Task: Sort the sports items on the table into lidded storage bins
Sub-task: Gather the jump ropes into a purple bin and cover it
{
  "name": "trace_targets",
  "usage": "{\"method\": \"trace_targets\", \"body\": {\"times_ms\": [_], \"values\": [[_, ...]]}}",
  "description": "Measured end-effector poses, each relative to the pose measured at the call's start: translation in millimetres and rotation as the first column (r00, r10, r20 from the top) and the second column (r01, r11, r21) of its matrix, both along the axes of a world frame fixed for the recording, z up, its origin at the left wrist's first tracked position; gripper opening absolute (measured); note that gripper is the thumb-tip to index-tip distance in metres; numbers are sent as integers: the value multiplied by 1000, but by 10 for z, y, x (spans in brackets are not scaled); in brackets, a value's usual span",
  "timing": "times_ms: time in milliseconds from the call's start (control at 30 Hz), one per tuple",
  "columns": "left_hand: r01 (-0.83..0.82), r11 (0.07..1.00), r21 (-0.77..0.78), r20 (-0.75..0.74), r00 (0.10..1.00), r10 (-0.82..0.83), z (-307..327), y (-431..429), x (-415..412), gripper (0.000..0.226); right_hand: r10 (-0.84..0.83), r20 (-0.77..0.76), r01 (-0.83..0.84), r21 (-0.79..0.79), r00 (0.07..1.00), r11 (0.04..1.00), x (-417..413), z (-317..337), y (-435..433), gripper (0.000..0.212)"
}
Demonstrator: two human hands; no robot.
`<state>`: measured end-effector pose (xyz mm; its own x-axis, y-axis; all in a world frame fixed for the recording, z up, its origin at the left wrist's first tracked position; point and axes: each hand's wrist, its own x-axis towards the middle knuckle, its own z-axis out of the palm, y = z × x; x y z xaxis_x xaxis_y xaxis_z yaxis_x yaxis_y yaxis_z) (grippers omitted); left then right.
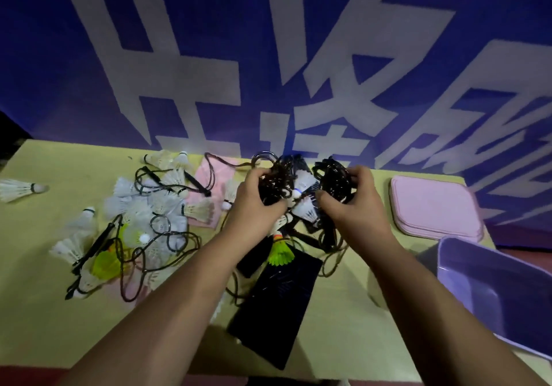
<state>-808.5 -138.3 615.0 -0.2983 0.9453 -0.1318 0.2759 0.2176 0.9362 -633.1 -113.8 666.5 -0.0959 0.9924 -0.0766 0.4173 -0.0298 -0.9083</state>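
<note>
Left of the bin (493, 290), over the middle of the surface (44, 296), a tangle of black ropes (277, 182) is grasped by both hands. The fingers of the left hand (257, 203) are curled round one clump of it; those of the right hand (352, 203), nearer the bin, are clenched on a second clump (331, 179). Between the two clumps white shuttlecocks (307, 209) are caught (how many cannot be told). Further left of the bin a heap (155, 206) of white shuttlecocks is spread, threaded with more rope, and a stray shuttlecock (18, 190) is laid farthest from the bin, near the surface's left edge. A green shuttlecock (280, 252) and a black pad (274, 305) are seen under the forearms, also left of the bin. Just behind the bin, pink lids (436, 206) are stacked flat. The bin itself is set uncovered at the surface's right end. Beyond bin and surface alike, a blue banner (209, 57) with large white characters is hung.
</note>
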Motion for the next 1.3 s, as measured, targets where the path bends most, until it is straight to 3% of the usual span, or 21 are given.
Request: {"method": "trace_targets", "body": {"times_ms": [200, 400, 567, 667, 867, 1000, 1133, 1233, 1300], "values": [[168, 986, 14, 240, 956, -166, 520, 114, 1087, 51, -178, -63, 184, 126, 982, 975, 1080, 401, -75, 37], [315, 949, 23, 304, 902, -307, 669, 189, 2425, 46, -310, -17, 308, 190, 950, 932, 2389, 607, -253, 42], [356, 934, 36, 209, 911, -355, 379, 276, 3479, 57, -337, -4, 332, 176, 942, 927, 3303, 410, -366, 41], [367, 930, -12, 119, 924, -364, -4, 315, 3890, 60, -302, 17, 301, 41, 953, 953, 3684, 13, -339, 40], [318, 938, -139, -168, 926, -339, -739, 399, 4260, 59, -195, 237, 233, -144, 952, 962, 4064, -855, -170, 36], [359, 871, -334, -298, 837, -459, -1077, 408, 4299, 59, -95, 373, 203, -262, 923, 943, 4086, -1246, -42, 37], [407, 786, -465, -330, 745, -580, -1264, 363, 4236, 65, 51, 506, 169, -379, 861, 910, 4129, -1539, -5, 39], [485, 741, -465, -312, 693, -650, -1258, 346, 4207, 66, 123, 518, 104, -388, 847, 916, 4090, -1537, 52, 30], [501, 779, -377, -314, 722, -617, -1142, 346, 4168, 54, 60, 496, 105, -299, 866, 949, 4004, -1383, 97, 25]]}}
